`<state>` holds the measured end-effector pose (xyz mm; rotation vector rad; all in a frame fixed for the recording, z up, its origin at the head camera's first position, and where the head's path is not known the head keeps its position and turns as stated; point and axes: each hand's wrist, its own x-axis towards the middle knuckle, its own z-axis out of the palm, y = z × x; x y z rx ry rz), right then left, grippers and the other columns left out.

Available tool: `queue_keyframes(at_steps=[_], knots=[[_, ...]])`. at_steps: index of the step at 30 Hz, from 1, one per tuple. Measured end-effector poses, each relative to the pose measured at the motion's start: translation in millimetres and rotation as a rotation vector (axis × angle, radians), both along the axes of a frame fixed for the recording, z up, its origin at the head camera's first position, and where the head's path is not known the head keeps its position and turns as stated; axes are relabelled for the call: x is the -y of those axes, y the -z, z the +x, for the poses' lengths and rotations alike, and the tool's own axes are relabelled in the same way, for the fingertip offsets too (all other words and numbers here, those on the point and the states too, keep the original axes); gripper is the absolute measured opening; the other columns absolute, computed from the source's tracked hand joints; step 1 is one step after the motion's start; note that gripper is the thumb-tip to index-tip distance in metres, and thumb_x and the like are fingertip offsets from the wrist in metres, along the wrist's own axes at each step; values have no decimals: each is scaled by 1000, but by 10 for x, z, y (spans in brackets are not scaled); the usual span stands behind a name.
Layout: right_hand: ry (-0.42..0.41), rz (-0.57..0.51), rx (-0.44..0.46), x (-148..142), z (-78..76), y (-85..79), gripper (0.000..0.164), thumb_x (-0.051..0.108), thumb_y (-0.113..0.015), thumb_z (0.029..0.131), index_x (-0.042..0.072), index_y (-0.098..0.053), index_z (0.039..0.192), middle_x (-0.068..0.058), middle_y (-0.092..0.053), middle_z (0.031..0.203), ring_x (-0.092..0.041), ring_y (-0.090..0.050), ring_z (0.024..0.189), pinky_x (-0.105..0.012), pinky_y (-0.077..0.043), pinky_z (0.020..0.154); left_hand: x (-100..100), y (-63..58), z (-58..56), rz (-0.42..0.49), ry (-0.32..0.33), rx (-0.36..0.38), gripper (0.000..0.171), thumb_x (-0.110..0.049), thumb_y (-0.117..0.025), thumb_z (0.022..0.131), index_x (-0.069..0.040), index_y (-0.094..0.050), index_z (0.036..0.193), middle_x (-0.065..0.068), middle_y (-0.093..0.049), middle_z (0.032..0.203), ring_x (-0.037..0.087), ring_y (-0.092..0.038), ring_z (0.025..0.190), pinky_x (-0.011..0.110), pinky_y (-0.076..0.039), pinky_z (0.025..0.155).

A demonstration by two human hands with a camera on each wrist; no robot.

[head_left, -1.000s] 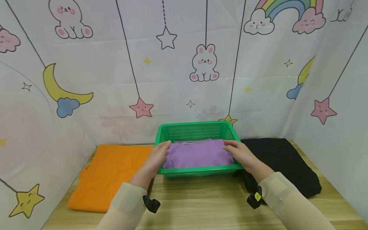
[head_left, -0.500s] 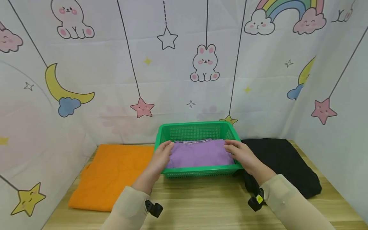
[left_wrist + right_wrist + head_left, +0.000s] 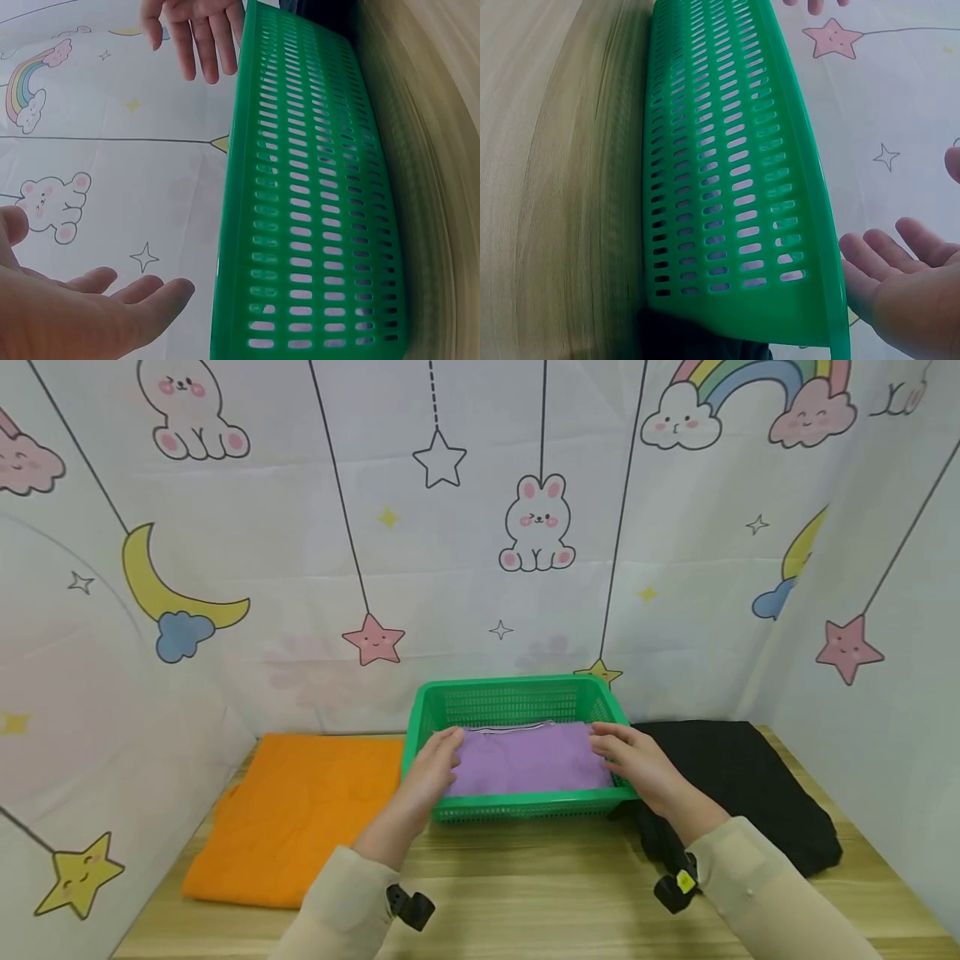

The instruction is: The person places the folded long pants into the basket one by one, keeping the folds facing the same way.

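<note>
A folded purple cloth (image 3: pixel 528 760) with a thin black-and-white striped edge lies in a green plastic basket (image 3: pixel 517 806). My left hand (image 3: pixel 427 777) is over the basket's left side, fingers loosely bent and holding nothing, its fingertips near the cloth's left edge. Opposite it, my right hand (image 3: pixel 647 768) is over the right side with its fingertips at the cloth's right edge. In the left wrist view the left palm (image 3: pixel 82 319) faces up beside the perforated basket wall (image 3: pixel 300 195). The right wrist view shows the right hand (image 3: pixel 907 281) with relaxed fingers just past the rim.
A folded orange cloth (image 3: pixel 300 818) lies on the wooden table (image 3: pixel 540 885) left of the basket. On the right lies a black cloth (image 3: pixel 742 793), part of it reaching beside the basket. A white curtain (image 3: pixel 450 560) with cartoon prints hangs behind and at both sides.
My left hand has moved slightly right, inward over the basket. The right hand has barely shifted. The whole head view has drifted a little; basket and cloths stay in place.
</note>
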<state>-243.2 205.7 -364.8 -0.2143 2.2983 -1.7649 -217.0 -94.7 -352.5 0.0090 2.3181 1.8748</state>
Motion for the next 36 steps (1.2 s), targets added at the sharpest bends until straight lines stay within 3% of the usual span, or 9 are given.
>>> queue_keyframes(at_steps=[9, 16, 22, 36], knots=[[-3, -4, 8, -39, 23, 11, 70, 45, -50, 95, 8, -26, 149, -17, -25, 154, -33, -28, 141, -50, -24, 114, -130, 7, 56, 33, 20, -18, 64, -50, -37, 98, -11, -28, 147, 17, -30, 150, 41, -34, 134, 58, -27, 109], [-3, -6, -12, -65, 33, 0, 67, 44, -49, 96, 6, -27, 148, -19, -27, 153, -34, -29, 140, -51, -24, 114, -195, 23, 75, 14, 60, -25, 64, -53, -37, 97, -14, -29, 147, 15, -34, 149, 39, -34, 135, 58, -28, 109], [1, -1, -14, -87, 45, -21, 68, 44, -49, 96, 6, -27, 148, -18, -26, 153, -34, -30, 140, -51, -25, 113, -242, 14, 73, 8, 57, -37, 63, -51, -38, 97, -13, -31, 147, 15, -36, 148, 36, -34, 135, 56, -29, 109], [1, -6, -10, -134, 68, -15, 70, 46, -50, 95, 5, -28, 147, -19, -24, 154, -35, -32, 138, -50, -27, 113, -342, 30, 136, -4, 101, -41, 60, -49, -38, 98, -14, -31, 147, 12, -34, 150, 36, -34, 135, 61, -28, 107]])
